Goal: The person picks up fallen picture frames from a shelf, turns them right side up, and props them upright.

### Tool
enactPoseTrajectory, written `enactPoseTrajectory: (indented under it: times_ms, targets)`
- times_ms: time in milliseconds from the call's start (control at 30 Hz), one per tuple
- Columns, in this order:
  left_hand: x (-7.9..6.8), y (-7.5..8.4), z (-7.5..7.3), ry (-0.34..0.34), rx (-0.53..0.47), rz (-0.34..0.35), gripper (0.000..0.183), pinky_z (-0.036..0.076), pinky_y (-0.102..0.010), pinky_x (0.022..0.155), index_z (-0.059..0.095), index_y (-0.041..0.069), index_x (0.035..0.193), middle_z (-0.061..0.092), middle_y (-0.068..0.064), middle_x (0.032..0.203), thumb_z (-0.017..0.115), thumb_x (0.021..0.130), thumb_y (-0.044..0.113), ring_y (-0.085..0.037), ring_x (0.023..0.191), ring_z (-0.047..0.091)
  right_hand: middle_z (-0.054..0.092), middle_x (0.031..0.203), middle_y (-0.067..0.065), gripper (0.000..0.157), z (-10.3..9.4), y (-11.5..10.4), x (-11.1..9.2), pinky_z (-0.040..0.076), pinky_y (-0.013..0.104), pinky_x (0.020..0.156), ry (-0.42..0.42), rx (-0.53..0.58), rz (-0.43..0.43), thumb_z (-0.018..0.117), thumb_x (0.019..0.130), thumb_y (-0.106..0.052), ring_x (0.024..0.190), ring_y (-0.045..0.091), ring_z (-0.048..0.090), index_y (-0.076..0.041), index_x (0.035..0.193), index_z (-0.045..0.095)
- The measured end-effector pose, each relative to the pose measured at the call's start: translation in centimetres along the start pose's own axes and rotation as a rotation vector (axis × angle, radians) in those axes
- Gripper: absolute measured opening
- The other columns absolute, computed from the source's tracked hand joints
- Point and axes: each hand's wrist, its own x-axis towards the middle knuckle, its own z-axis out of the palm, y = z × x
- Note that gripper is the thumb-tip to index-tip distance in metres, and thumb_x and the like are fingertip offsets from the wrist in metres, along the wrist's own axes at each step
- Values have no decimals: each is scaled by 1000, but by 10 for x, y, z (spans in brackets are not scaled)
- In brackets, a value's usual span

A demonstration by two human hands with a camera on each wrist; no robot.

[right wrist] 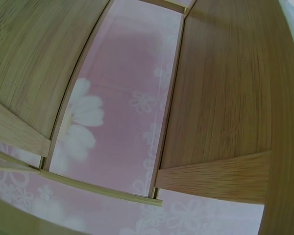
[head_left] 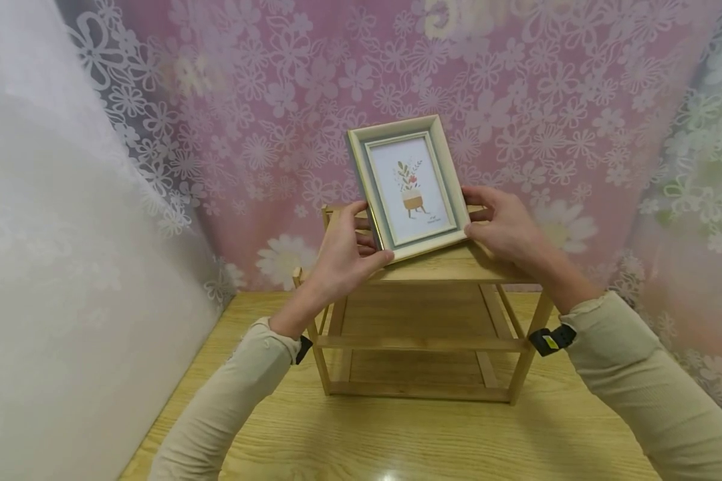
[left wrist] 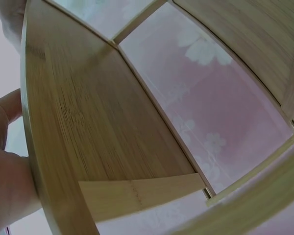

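Observation:
A picture frame (head_left: pixel 386 230) with a cream border and a plant print leans back a little, tilted to one side, over the top of a small wooden rack (head_left: pixel 421 344). My left hand (head_left: pixel 350 250) grips its lower left edge, thumb at the front corner and fingers behind the side. On the opposite side my right hand (head_left: pixel 505 224) pinches the lower right edge. In the left wrist view, part of my left hand (left wrist: pixel 12 181) shows beyond the edge of the rack's top board (left wrist: pixel 88 117). The right wrist view shows the rack's boards (right wrist: pixel 220 98) from below, without the hand.
The rack stands on a wood-grain surface (head_left: pixel 361 441). Behind it hangs a pink flowered curtain (head_left: pixel 265 107), with a whitish sheet (head_left: pixel 84 254) on the left and a pale flowered one (head_left: pixel 698 220) on the right. The rack has lower shelves joined by slanted legs.

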Motion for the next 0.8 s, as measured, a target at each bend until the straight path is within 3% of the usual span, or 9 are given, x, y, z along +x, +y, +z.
enactPoseTrajectory:
  times_ms: [333,633,800]
  targets:
    - [-5,0,6,3,23,51,86,52,-24,81,18,4,146,49,-13,120,74,81,6,-19,93,60,49,138,16,69,3,-1,5,43,44,94,41,-47,12,54,81,4,113,34,56,-8,146,34]
    - [-8,2,16,40,108,116,86,52,-19,75,18,-1,146,51,-13,113,73,81,6,-17,88,59,50,137,16,70,3,1,8,43,18,74,71,-89,-11,52,81,6,109,33,59,-10,147,34]
    - [-9,4,19,53,144,134,84,52,-20,73,19,1,146,52,-11,111,73,81,6,-15,86,58,51,136,16,70,5,2,10,46,28,81,76,-88,-23,49,81,7,109,34,58,-11,147,34]
